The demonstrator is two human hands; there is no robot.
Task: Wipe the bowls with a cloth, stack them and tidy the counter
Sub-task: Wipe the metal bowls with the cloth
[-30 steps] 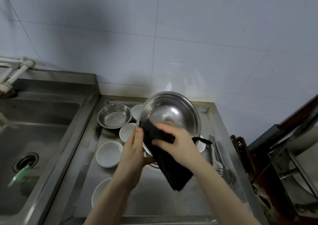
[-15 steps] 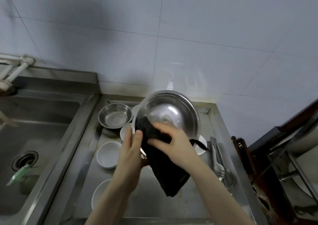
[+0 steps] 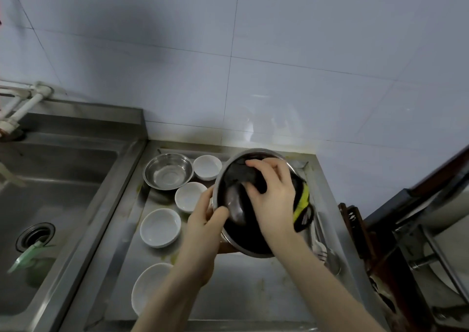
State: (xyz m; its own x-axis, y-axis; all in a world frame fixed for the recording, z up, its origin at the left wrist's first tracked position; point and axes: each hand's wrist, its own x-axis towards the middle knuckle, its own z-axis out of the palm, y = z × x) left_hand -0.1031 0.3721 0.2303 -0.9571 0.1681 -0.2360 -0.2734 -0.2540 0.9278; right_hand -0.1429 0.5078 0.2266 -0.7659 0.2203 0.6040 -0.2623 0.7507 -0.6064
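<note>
A large steel bowl point(image 3: 253, 248) is tilted above the steel counter point(image 3: 253, 291). My left hand point(image 3: 205, 235) grips its left rim, thumb inside. My right hand point(image 3: 274, 199) presses a black cloth point(image 3: 236, 179) into the bowl; a yellow-edged part of the cloth point(image 3: 303, 199) hangs over the right rim. On the counter sit a smaller steel bowl point(image 3: 168, 170) and several white bowls, among them a back white bowl point(image 3: 207, 166), a middle white bowl point(image 3: 189, 196), a left white bowl point(image 3: 160, 227) and a near white bowl point(image 3: 148, 288).
A deep sink point(image 3: 50, 205) with a drain and green scrap lies to the left, pipes at its back corner. Cutlery point(image 3: 324, 253) lies along the counter's right side. A dark wooden rack point(image 3: 355, 230) and metal equipment stand at the right. Tiled wall behind.
My right hand has pushed the cloth from the bowl's near rim deep inside, covering most of the interior. The bowl has tipped lower and shifted right; the cloth no longer hangs below.
</note>
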